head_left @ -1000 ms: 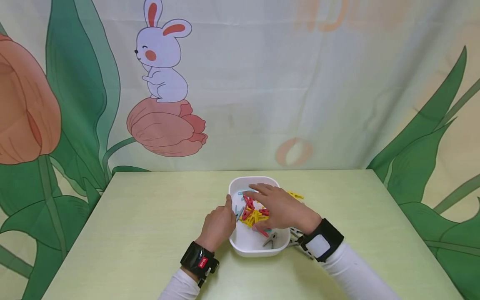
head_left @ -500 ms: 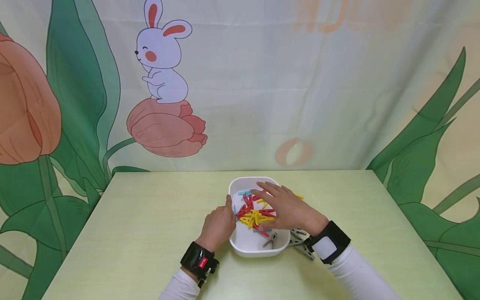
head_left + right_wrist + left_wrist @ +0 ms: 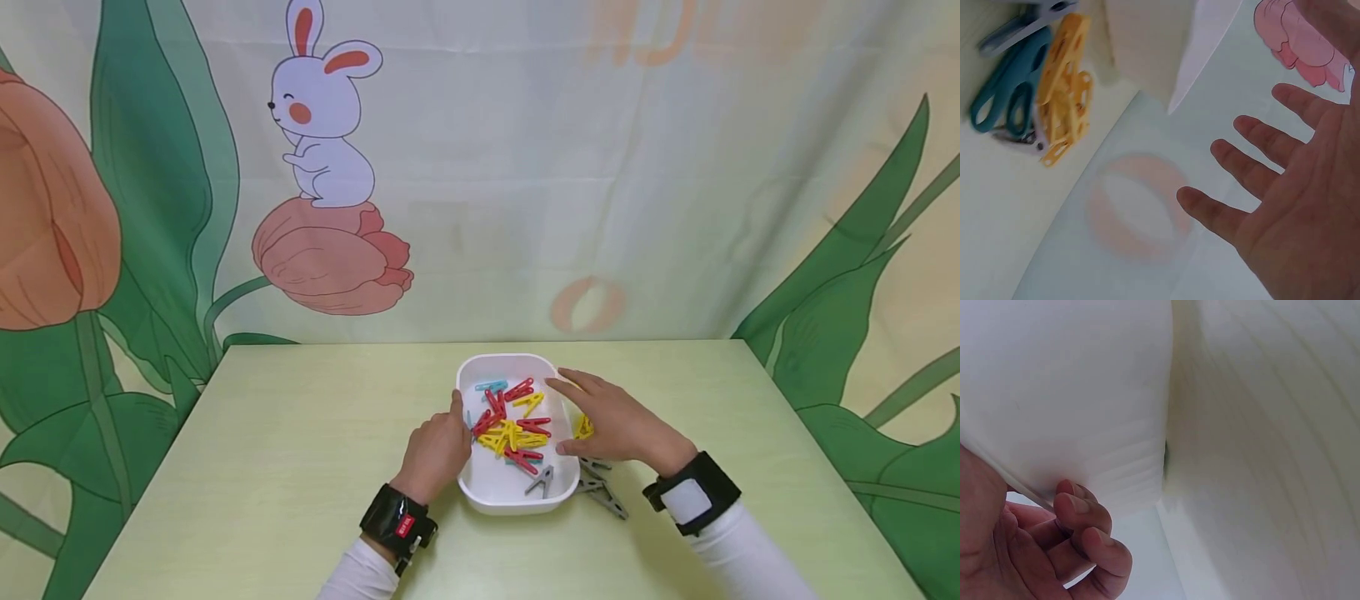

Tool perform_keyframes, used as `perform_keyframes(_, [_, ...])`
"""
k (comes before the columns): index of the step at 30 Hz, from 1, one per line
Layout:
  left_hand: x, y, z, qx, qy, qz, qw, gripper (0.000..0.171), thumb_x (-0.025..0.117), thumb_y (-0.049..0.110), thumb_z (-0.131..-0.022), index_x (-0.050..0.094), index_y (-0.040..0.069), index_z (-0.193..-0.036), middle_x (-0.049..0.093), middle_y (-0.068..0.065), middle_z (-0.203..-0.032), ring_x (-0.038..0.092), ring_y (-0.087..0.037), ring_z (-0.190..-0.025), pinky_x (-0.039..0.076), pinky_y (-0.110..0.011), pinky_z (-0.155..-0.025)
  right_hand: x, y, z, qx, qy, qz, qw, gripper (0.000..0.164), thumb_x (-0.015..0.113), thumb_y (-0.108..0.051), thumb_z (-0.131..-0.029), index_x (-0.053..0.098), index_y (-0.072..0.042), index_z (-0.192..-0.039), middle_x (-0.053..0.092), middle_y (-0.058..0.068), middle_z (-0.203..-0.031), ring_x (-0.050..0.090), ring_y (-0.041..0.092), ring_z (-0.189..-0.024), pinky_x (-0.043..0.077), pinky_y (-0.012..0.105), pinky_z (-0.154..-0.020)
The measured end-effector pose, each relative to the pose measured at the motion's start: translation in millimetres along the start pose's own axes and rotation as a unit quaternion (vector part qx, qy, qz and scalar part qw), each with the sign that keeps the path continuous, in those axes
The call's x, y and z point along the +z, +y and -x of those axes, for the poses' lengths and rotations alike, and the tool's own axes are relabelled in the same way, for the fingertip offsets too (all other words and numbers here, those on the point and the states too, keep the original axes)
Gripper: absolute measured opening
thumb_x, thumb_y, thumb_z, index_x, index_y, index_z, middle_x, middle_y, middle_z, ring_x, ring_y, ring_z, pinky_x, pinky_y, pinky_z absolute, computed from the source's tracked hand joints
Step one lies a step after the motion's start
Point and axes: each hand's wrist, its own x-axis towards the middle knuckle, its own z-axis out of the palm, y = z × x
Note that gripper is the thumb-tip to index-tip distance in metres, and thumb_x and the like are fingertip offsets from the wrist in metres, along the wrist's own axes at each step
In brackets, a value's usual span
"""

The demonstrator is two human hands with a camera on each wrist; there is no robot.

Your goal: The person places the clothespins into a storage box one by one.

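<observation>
A white plastic basin [image 3: 480, 492] holds several clothespins. Red clothespins [image 3: 521, 388], yellow clothespins [image 3: 512, 437] and blue clothespins [image 3: 491, 386] lie mostly from its middle to the far end, and a grey clothespin [image 3: 541, 481] is near its front. My left hand [image 3: 437, 454] grips the basin's left rim; from below, its curled fingers [image 3: 1088, 515] show against the outer wall. At the right rim, my right hand [image 3: 618, 422] has its fingers apart and holds nothing. Its spread fingers [image 3: 1266, 140] face the basin in the right wrist view.
More clothespins lie on the table right of the basin: grey ones [image 3: 603, 497], yellow ones [image 3: 1063, 94] and teal ones [image 3: 1013, 84]. The pale table [image 3: 315, 467] ends at a curtain [image 3: 480, 208] printed with a rabbit and tulips.
My right hand has moved right, from over the clothespins in the basin to its right rim, uncovering them. The left hand and the basin have stayed in place.
</observation>
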Motion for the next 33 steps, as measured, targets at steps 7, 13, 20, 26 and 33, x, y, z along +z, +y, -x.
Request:
perform_keyframes(7, [-0.7, 0.1, -0.8, -0.003, -0.001, 0.000, 1.0000, 0.061, 0.057, 0.019, -0.098, 0.034, -0.006, -0.149, 0.059, -0.008, -0.068, 0.051, -0.017, -0.052, 0.035, -0.027, -0.046, 5, 25, 12, 0.034, 0.000, -0.005, 0.999, 0.093, 0.080, -0.049, -0.076, 0.035, -0.023, -0.153, 0.029, 0.010, -0.160, 0.034, 0.037, -0.144, 0.038, 0.059, -0.107])
perform_keyframes(13, [-1.8, 0.4, -0.3, -0.006, -0.004, -0.004, 1.0000, 0.061, 0.056, 0.019, -0.098, 0.034, -0.006, -0.149, 0.059, -0.008, -0.068, 0.050, -0.017, -0.052, 0.034, -0.027, -0.046, 14, 38, 22, 0.063, -0.015, -0.017, 0.998, 0.088, 0.077, -0.048, -0.080, 0.035, -0.024, -0.153, 0.031, 0.012, -0.159, 0.036, 0.039, -0.143, 0.039, 0.061, -0.105])
perform_keyframes(20, [-2.0, -0.1, -0.6, -0.002, -0.001, -0.005, 1.0000, 0.061, 0.057, 0.019, -0.098, 0.034, -0.006, -0.149, 0.055, -0.006, -0.065, 0.050, -0.017, -0.051, 0.034, -0.027, -0.046, 24, 46, 29, 0.083, -0.040, -0.031, 0.995, 0.085, 0.078, -0.043, -0.081, 0.037, -0.024, -0.152, 0.034, 0.012, -0.158, 0.038, 0.038, -0.142, 0.041, 0.060, -0.105])
perform_keyframes(26, [-0.9, -0.5, 0.4, 0.000, -0.001, 0.001, 1.0000, 0.061, 0.057, 0.019, -0.098, 0.034, -0.006, -0.149, 0.055, -0.005, -0.064, 0.049, -0.016, -0.050, 0.034, -0.027, -0.045, 36, 51, 30, 0.089, -0.076, -0.058, 0.991, 0.080, 0.076, -0.044, -0.083, 0.039, -0.026, -0.151, 0.034, 0.010, -0.158, 0.038, 0.037, -0.142, 0.040, 0.059, -0.106])
perform_keyframes(33, [-1.0, 0.9, -0.5, 0.001, -0.001, 0.000, 1.0000, 0.060, 0.057, 0.019, -0.098, 0.035, -0.006, -0.149, 0.057, -0.006, -0.065, 0.049, -0.016, -0.050, 0.033, -0.027, -0.045, 46, 51, 29, 0.087, -0.085, -0.042, 0.992, 0.072, 0.077, -0.041, -0.082, 0.046, -0.025, -0.146, 0.042, 0.007, -0.152, 0.045, 0.032, -0.136, 0.043, 0.055, -0.105])
